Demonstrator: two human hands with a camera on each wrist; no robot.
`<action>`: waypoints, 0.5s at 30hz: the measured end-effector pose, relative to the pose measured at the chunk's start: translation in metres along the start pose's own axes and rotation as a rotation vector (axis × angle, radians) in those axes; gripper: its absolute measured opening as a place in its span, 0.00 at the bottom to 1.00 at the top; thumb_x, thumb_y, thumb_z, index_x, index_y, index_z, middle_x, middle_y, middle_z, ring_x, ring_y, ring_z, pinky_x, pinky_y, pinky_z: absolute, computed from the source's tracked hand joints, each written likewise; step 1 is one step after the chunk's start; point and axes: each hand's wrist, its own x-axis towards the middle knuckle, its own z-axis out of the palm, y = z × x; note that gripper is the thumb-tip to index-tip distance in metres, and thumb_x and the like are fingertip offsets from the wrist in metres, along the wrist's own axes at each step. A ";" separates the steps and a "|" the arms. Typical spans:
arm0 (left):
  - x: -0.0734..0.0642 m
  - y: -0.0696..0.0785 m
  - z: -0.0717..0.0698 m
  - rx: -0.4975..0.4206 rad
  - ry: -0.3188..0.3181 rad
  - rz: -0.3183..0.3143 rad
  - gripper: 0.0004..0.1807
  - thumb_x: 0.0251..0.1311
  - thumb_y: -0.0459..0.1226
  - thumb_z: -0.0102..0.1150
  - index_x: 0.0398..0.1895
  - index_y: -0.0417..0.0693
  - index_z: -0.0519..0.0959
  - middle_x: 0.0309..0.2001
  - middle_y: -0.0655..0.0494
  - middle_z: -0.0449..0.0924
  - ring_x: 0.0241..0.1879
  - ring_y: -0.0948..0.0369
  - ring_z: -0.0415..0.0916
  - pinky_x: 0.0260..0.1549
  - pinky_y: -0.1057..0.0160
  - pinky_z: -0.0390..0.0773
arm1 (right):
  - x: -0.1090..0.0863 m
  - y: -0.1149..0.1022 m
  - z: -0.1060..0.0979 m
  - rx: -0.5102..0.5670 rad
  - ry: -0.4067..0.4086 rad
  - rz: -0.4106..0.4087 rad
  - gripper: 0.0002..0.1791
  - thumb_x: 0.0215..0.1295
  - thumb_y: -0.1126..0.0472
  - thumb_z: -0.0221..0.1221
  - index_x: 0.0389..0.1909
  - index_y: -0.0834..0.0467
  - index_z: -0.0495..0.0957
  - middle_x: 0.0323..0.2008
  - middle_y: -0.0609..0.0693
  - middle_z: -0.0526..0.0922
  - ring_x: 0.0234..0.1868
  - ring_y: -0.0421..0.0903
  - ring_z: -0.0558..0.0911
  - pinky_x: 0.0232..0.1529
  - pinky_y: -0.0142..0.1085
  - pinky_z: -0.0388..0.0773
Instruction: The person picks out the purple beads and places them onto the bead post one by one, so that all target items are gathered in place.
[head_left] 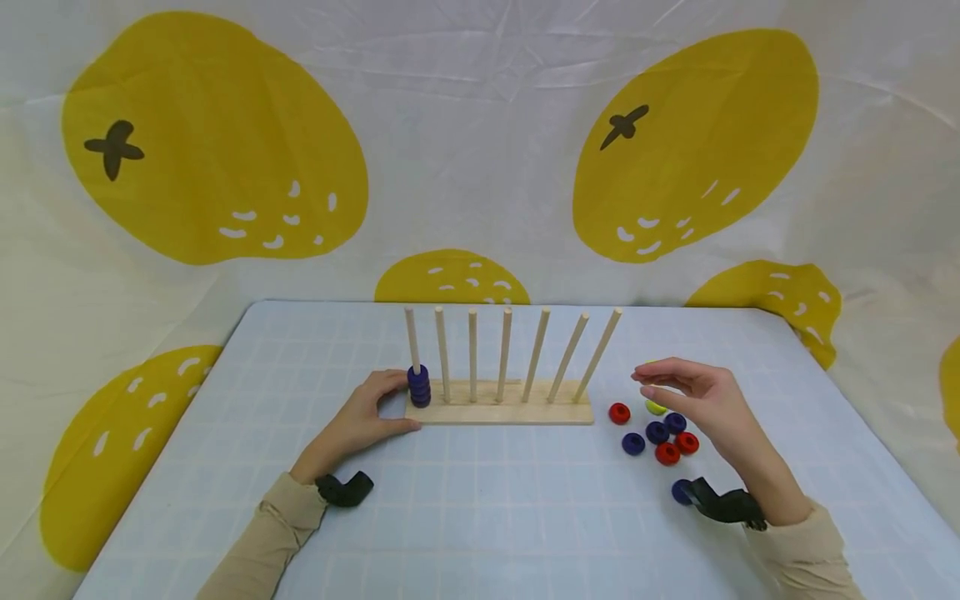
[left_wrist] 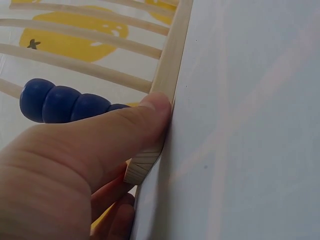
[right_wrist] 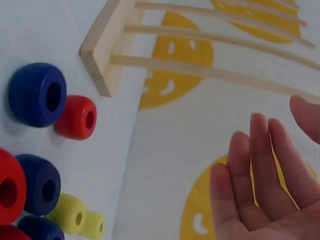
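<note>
A wooden peg rack (head_left: 502, 413) with several upright dowels stands on the table, and blue beads (head_left: 419, 387) are stacked on its leftmost dowel. My left hand (head_left: 372, 408) grips the left end of the base, thumb along the front edge and fingers behind, as the left wrist view also shows. To the right, my right hand (head_left: 693, 387) hovers over loose beads, its fingers extended and nothing held, its palm bare in the right wrist view. Beneath and beside it lie a red bead (head_left: 619, 413), a blue bead (head_left: 633, 443) and a yellow bead (head_left: 656, 408), partly hidden by the hand.
More red beads (head_left: 667, 453) and blue beads (head_left: 657, 432) cluster right of the rack. A separate blue bead (head_left: 681, 492) lies nearer, partly behind the right wrist strap (head_left: 723, 504). Behind the table (head_left: 465, 517) hangs a cloth (head_left: 472, 167) printed with yellow fruit.
</note>
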 end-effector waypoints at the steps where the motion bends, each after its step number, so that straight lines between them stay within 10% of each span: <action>1: 0.000 0.000 0.000 -0.002 -0.001 -0.004 0.35 0.44 0.39 0.81 0.59 0.42 0.78 0.59 0.48 0.76 0.59 0.49 0.69 0.61 0.43 0.69 | 0.000 0.004 -0.001 0.001 -0.020 0.008 0.15 0.67 0.63 0.64 0.51 0.64 0.81 0.46 0.53 0.86 0.49 0.42 0.83 0.50 0.26 0.78; 15: 0.000 0.000 -0.001 -0.017 -0.004 -0.033 0.36 0.44 0.40 0.81 0.59 0.43 0.78 0.60 0.49 0.75 0.61 0.49 0.68 0.63 0.44 0.67 | 0.007 0.038 -0.012 -0.181 -0.305 0.111 0.13 0.65 0.64 0.64 0.50 0.62 0.82 0.47 0.58 0.85 0.43 0.46 0.83 0.44 0.30 0.81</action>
